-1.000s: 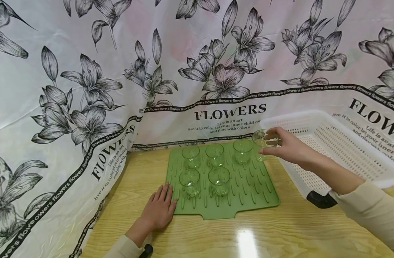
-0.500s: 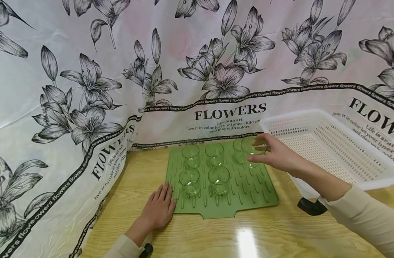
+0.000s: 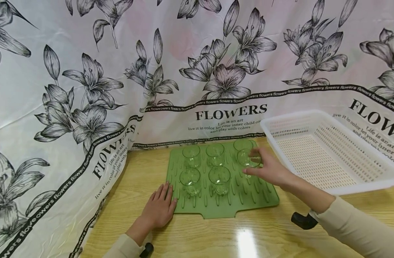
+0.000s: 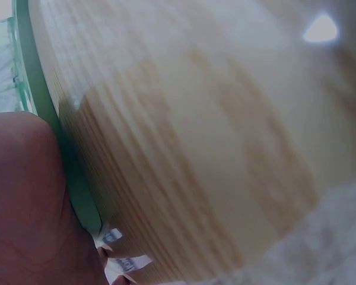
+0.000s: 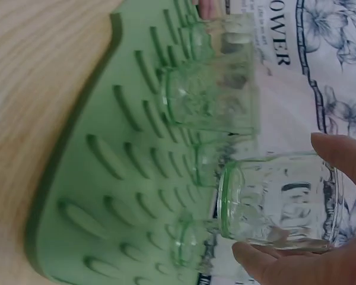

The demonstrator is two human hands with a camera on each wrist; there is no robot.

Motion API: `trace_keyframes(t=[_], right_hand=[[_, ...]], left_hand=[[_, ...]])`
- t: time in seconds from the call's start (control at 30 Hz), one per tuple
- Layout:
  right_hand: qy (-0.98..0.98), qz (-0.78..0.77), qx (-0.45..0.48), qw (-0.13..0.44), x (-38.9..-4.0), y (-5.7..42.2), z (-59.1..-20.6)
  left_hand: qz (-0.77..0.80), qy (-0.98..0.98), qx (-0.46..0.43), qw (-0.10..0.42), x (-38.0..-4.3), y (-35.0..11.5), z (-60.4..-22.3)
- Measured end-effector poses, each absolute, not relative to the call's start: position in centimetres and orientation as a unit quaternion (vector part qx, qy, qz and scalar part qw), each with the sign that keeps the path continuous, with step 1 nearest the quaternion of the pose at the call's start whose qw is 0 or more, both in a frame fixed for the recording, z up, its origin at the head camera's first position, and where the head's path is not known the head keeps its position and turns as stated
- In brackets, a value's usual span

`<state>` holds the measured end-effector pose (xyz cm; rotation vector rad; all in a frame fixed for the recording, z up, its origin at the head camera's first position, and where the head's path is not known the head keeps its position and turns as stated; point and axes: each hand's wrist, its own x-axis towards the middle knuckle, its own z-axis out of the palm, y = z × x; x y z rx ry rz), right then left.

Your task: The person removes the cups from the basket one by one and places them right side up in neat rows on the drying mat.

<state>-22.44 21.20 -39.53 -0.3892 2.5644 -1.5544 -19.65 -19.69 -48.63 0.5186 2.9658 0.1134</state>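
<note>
My right hand (image 3: 269, 168) grips a clear drinking glass (image 5: 279, 199) by its sides, thumb and fingers on opposite walls. In the head view that glass overlaps another glass (image 3: 243, 144) at the back right of the green ridged drying mat (image 3: 216, 212). The right wrist view has its base just off the mat. Several more clear glasses stand on the mat, among them a front-left glass (image 3: 190, 181) and a front-middle glass (image 3: 219, 180). My left hand (image 3: 159, 208) lies flat, fingertips at the mat's left edge; its wrist view has the hand beside the green edge (image 4: 77, 178).
A white perforated plastic basket (image 3: 332, 157) stands to the right of the mat on the wood-grain table (image 3: 210, 236). Behind and at the left hangs a white cloth (image 3: 164, 122) printed with black flowers.
My right hand has carried the glass left from beside the basket, then toward me, to over the mat's right part. The basket has shifted slightly at its near end. My left hand stays put.
</note>
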Motion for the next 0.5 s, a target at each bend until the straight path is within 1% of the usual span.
trace_keyframes(t=[0.5], right_hand=[[0.866, -0.490, -0.092, 0.038, -22.2, 20.6, -42.9]], left_hand=[[0.040, 0.982, 0.168, 0.069, -19.8, -19.7, -48.6]])
